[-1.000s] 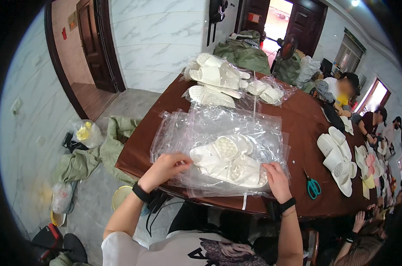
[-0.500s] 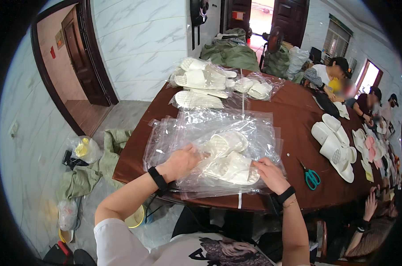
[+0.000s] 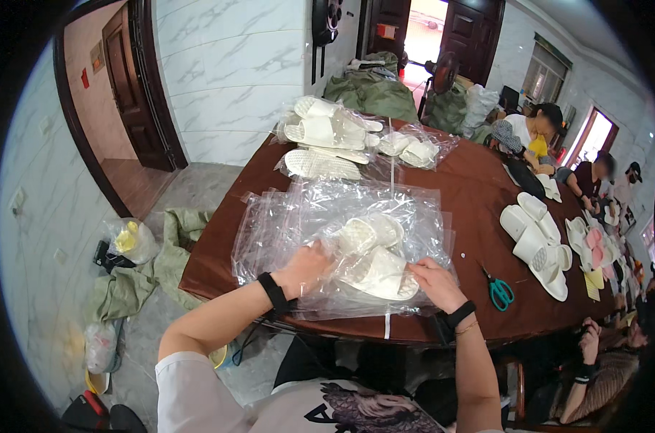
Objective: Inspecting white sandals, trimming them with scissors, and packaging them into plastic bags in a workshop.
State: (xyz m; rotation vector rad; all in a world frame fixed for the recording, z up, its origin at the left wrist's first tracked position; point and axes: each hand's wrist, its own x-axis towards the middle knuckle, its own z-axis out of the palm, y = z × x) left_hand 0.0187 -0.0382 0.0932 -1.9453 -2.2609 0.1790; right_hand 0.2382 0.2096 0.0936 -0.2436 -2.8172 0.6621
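A pair of white slippers (image 3: 379, 273) lies on a stack of clear plastic bags (image 3: 270, 234), with glossy film over at least their left part. My left hand (image 3: 307, 267) is closed on the left side of the clear plastic bag around the slippers; its fingertips are partly hidden. At the slippers' right end, my right hand (image 3: 436, 281) has thumb and fingers closed on the edge of the nearer slipper. Whether film lies between those fingers and the slipper, I cannot tell.
Bagged white slippers (image 3: 327, 133) sit at the table's far side. Teal-handled scissors (image 3: 499, 292) lie right of my right hand, with loose white slippers (image 3: 535, 242) beyond. Co-workers sit along the right; one person's hand (image 3: 590, 339) is at lower right. Green sacks (image 3: 374, 94) stand behind.
The view has shifted slightly. Both my hands stay at the bagged slippers, nearly unmoved. The lower-right co-worker's hand has gone from spread to curled, and another co-worker's head has moved.
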